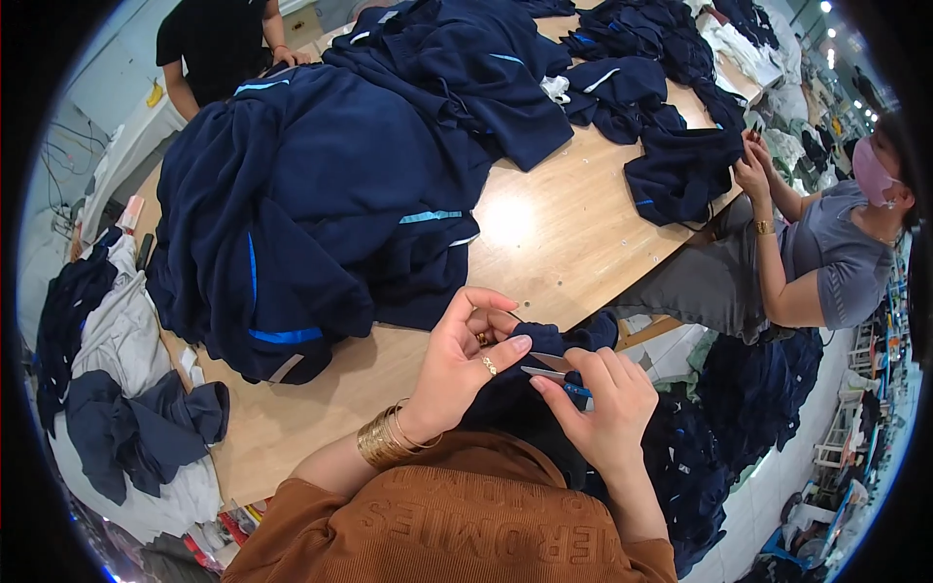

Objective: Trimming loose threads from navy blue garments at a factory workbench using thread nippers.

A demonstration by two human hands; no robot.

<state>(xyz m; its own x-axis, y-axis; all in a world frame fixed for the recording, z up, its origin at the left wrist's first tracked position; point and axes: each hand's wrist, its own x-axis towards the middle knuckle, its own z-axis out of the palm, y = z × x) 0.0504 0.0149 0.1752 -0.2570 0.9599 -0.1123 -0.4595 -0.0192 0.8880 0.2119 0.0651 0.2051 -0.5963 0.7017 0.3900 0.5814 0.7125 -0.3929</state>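
There is one view only, from a wide fisheye camera worn on the person's head, looking steeply down and forward over their own chest. It sits close above the left hand (465, 355) and right hand (607, 408), which fill the lower middle. Beyond them the pale wooden surface (554, 233) stretches away, its edges bending toward the dark round rim.

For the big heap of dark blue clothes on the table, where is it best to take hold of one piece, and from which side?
Probably the near lower edge of the heap, where a hem with a light blue stripe hangs loose toward the bare wooden table. Come from the person's own side, a little to the left of the left hand. There the cloth lies outermost, so a pinch grip could likely lift one layer without dragging the whole pile.
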